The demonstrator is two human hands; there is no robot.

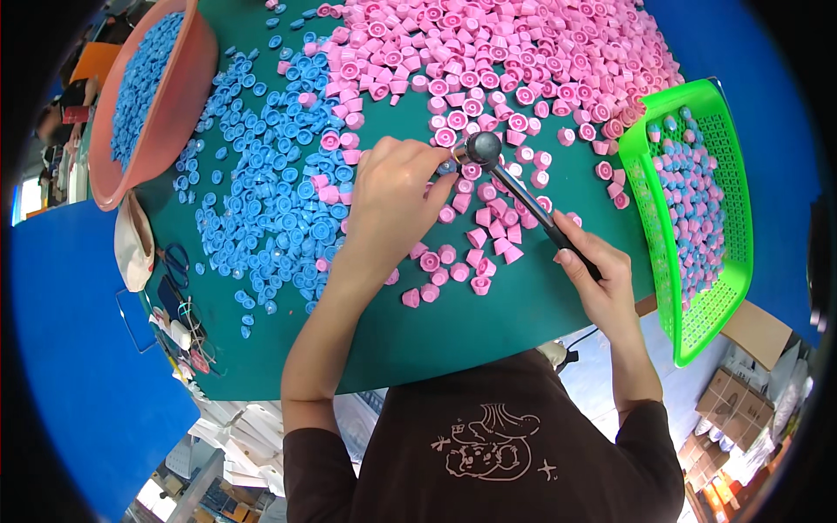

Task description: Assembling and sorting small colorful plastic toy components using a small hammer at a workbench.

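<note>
A small blue cap [447,167] sits on the dark green table [523,305], pinned under the fingertips of my left hand [392,205]. My fingers curl down around it, so I see only a sliver of blue. The grey head of a small hammer [482,148] rests right at that cap, touching or just above it; I cannot tell which. The hammer's dark handle slants down and to the right into my right hand [597,275], which is clenched firmly around the handle's end.

Loose pink caps [488,231] lie scattered under and beside the handle, between my two hands. Beyond the hammer head, a large heap of pink caps [506,52] covers the far middle of the table. To my left spreads a wide scatter of blue caps [270,192], with a few pink ones mixed in at its edge.

On the right stands a bright green mesh basket [715,288], holding joined pink-and-blue pieces. At the far left corner is a round salmon-coloured basin [183,96] filled with blue caps. Near the table's left edge lie blue-handled scissors [177,261] and a cream cloth pouch [132,244].
</note>
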